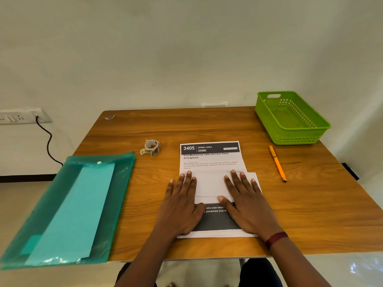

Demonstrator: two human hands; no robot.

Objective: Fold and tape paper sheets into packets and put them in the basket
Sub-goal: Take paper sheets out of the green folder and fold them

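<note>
A printed paper sheet (210,160) with a dark "3405 DINING AREA" header lies near the front middle of the wooden table (207,125). A white folded part (211,185) lies across its middle. My left hand (182,204) rests flat on the fold's left side, fingers straight. My right hand (246,201) presses flat on the right side, thumb on the lower crease. A small roll of patterned tape (151,147) sits left of the sheet. The green plastic basket (290,119) stands at the far right corner, with nothing visible inside.
A translucent teal folder (68,208) holding a teal sheet lies at the front left, overhanging the table edge. An orange pen (277,162) lies right of the paper. A wall socket with a black cable (47,141) is at the left.
</note>
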